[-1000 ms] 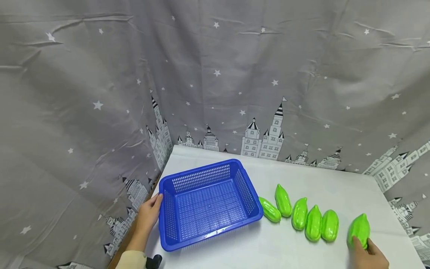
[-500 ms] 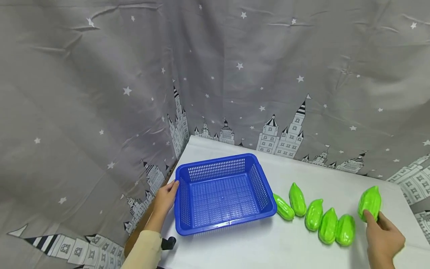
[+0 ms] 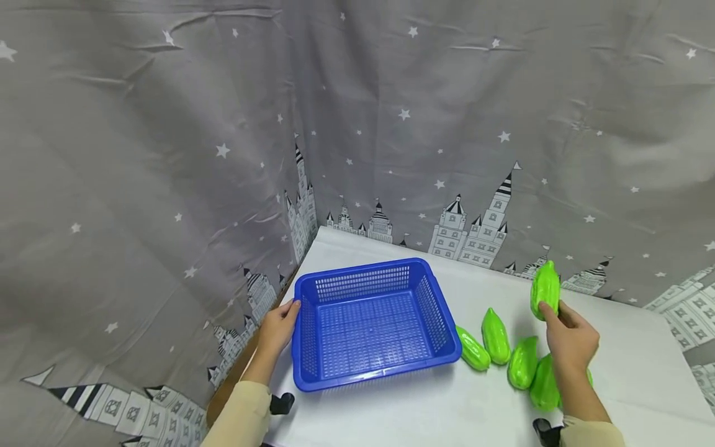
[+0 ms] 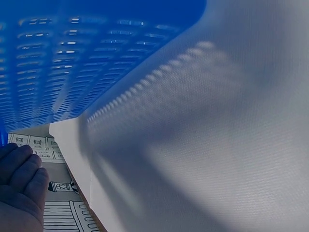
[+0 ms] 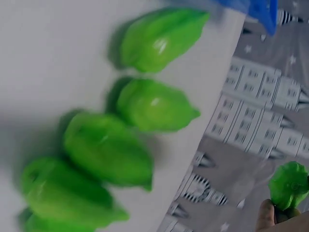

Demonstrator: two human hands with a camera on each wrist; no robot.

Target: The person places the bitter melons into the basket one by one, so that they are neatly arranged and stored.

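green fruit (image 3: 545,285) juts upward from right hand (image 3: 572,338); left hand (image 3: 278,324) grips basket (image 3: 368,332).

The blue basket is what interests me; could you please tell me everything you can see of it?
The blue basket is rectangular with rounded corners, looks like shiny plastic, and has slotted walls, a meshed floor and a solid rim. Nothing lies in it. It opens upward at the left of the white table; whether its base lies fully flat cannot be told. The left hand holds its left rim. Its right rim partly hides a green vegetable; whether they touch is unclear.
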